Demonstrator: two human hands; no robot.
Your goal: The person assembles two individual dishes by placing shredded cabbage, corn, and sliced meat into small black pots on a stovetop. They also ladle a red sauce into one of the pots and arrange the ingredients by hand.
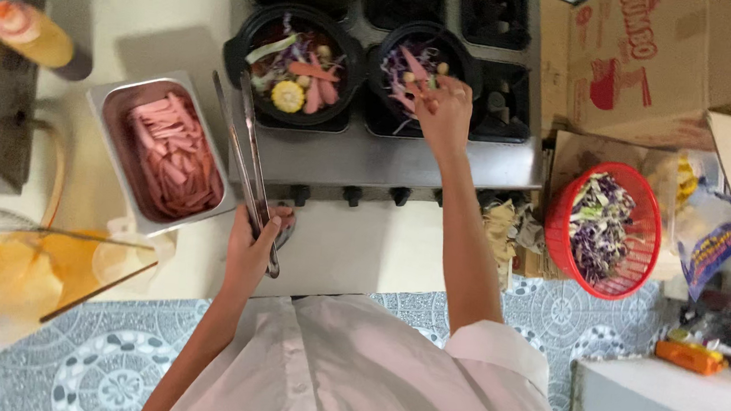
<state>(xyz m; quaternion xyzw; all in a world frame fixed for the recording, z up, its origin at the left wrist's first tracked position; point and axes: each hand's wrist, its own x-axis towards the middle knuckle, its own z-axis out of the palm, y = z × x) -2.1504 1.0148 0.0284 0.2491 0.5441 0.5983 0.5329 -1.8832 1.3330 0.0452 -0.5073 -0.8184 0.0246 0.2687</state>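
We are gripping a pair of metal tongs [246, 157] in our left hand [251, 244], fingers wrapped round the joined end near the front edge of the stove [386, 159]. The tongs' long axis is running up and slightly leftward, the tips pointing away from us toward the left black pot [294, 65] and lying over the gap between the stove and a steel tray of sliced pink sausage [165, 155]. Our right hand [443, 107] is reaching over the right black pot [424, 71], fingertips pinching together on a small piece of food we are unable to identify. Both pots are holding purple cabbage, sausage strips and small pale balls; the left one also has a round of corn. The right hand is covering part of the right pot's contents. A red basket of shredded cabbage [604, 229] is sitting to the right. A third pot at the top edge is cut off, and a squeeze bottle [31, 34] at upper left is blurring.
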